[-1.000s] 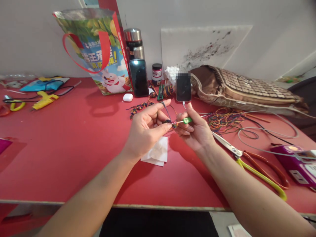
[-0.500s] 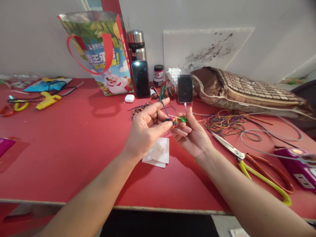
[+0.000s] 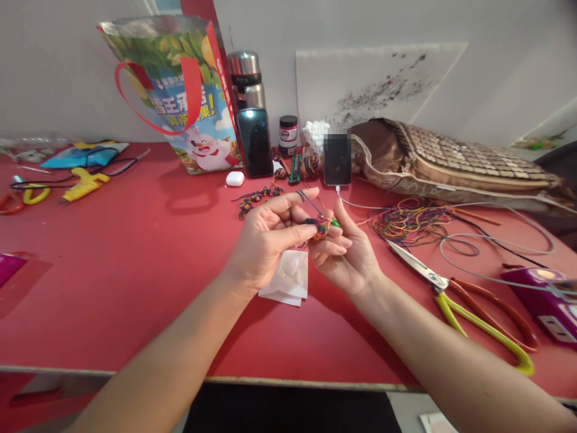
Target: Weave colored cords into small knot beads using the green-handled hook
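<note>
Between my two hands is a small multicoloured crochet piece (image 3: 321, 228), above the red table. My left hand (image 3: 264, 240) pinches it between thumb and fingers, with a strand of dark yarn running up over the raised index finger. My right hand (image 3: 349, 249) closes on the green handle of a crochet hook (image 3: 335, 222); the hook's metal tip is mostly hidden at the yarn. Behind my left hand lies a multicoloured crocheted strip (image 3: 256, 197). A folded white paper (image 3: 288, 279) lies beneath the hands.
Large scissors (image 3: 435, 279) and a loose yarn tangle (image 3: 408, 222) lie to the right, near a purple power strip (image 3: 545, 300). A phone (image 3: 338, 162), another phone (image 3: 255, 144), a jar (image 3: 288, 133) and a shopping bag (image 3: 175, 96) stand behind. A yellow glue gun (image 3: 83, 183) lies left.
The hook has slid into the crochet piece, so less of its metal shaft shows. My right hand has drawn slightly left, and my left index finger has lowered a little.
</note>
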Tool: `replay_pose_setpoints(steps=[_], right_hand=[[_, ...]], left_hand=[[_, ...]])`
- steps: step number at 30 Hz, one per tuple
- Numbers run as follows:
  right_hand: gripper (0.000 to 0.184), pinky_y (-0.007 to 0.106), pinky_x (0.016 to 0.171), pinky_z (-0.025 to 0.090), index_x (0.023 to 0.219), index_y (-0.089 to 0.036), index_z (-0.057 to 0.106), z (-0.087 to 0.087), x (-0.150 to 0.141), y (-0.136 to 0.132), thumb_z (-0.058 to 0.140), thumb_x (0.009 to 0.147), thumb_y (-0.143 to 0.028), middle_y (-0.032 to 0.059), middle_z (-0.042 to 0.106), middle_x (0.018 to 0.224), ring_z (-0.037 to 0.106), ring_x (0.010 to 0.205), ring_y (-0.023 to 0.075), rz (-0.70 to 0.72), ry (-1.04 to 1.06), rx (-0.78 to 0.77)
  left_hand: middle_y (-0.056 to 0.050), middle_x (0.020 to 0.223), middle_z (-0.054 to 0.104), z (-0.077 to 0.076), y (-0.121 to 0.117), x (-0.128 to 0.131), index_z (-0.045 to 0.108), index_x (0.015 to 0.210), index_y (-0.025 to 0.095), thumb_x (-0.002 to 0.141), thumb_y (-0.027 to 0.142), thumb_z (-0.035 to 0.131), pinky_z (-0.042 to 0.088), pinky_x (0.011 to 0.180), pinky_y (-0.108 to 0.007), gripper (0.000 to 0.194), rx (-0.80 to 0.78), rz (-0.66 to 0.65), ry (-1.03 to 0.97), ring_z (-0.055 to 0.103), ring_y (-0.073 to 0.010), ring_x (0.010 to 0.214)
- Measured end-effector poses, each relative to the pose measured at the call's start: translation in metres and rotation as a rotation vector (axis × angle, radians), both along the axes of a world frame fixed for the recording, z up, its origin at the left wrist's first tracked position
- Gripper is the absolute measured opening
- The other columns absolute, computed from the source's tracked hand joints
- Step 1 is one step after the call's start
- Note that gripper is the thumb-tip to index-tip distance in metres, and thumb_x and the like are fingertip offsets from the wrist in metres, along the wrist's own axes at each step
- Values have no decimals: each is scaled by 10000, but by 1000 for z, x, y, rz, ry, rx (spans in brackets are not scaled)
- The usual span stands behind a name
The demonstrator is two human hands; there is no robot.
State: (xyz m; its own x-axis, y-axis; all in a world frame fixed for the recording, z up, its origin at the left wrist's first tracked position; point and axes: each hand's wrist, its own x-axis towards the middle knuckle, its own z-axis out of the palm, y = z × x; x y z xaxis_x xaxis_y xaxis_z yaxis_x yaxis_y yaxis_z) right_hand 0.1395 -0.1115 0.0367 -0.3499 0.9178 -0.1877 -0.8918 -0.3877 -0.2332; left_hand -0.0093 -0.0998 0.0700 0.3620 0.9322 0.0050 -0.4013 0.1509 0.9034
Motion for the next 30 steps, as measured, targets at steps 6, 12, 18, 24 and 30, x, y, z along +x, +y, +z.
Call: replay_pose_setpoints(steps=[6,12,18,24,30], right_hand=[[517,77,326,256,606,-160,648,5,6,4,666,1031,-453,-97,438,408,193,323,-7,-60,-149,34],[510,114,328,231,609,-174,630,9,9,3,706,991,-503,-89,435,434,176,348,10,-138,-321,114],[515,131,341,235,604,-170,658,10,10,2,727,966,-529,-92,393,427,190,345,8,-193,-436,164],[494,145,357,267,623,-181,665,11,9,0,799,891,-575,-93,407,441,228,355,13,-227,-522,213],[515,162,358,262,595,-176,671,14,11,-1,827,855,-591,-77,414,446,261,362,16,-341,-621,265]], left_hand=[[21,742,615,5,-4,1,860,959,209,636,105,881,525,650,-252,340,-7,-23,6,588,-97,660],[22,747,583,9,-7,1,869,928,213,617,67,871,520,631,-247,343,8,27,21,552,-89,651],[33,719,579,9,-7,1,861,970,210,630,72,854,505,632,-252,367,35,34,56,542,-91,638],[42,716,586,7,-4,-1,839,1028,201,638,81,854,524,669,-272,408,29,-1,67,563,-99,638],[43,714,588,8,-3,-4,846,1042,195,623,100,867,484,628,-241,430,19,-21,94,551,-80,621]])
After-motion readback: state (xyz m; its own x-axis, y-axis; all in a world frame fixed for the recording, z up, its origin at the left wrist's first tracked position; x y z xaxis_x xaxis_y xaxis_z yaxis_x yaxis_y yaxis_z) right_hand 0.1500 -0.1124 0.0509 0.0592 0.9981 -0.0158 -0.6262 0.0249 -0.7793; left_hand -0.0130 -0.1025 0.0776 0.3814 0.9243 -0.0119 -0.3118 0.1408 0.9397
